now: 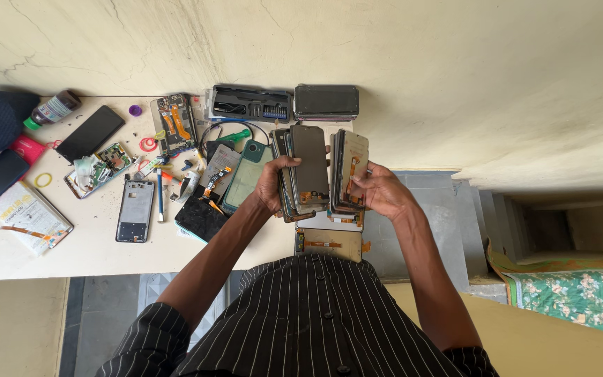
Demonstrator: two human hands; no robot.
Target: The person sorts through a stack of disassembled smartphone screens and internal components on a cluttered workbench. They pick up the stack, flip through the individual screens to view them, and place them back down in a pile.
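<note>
My left hand [271, 183] grips a fanned stack of dark phone screen panels [306, 167], held upright above the right end of the white table [92, 244]. My right hand [380, 190] holds a second stack of screen panels [350, 167] with orange flex cables showing, right next to the first. Under both hands, another screen panel [329, 244] lies flat at the table's near edge. A green phone back [246, 174] lies just left of my left hand.
Opened phones, circuit boards, a phone frame [135, 209], a black phone [91, 133], a small bottle [54, 109] and a screwdriver kit case [249, 103] crowd the table. A stack of panels [326, 102] sits at the back. Right of the table, stairs [546, 223] drop away.
</note>
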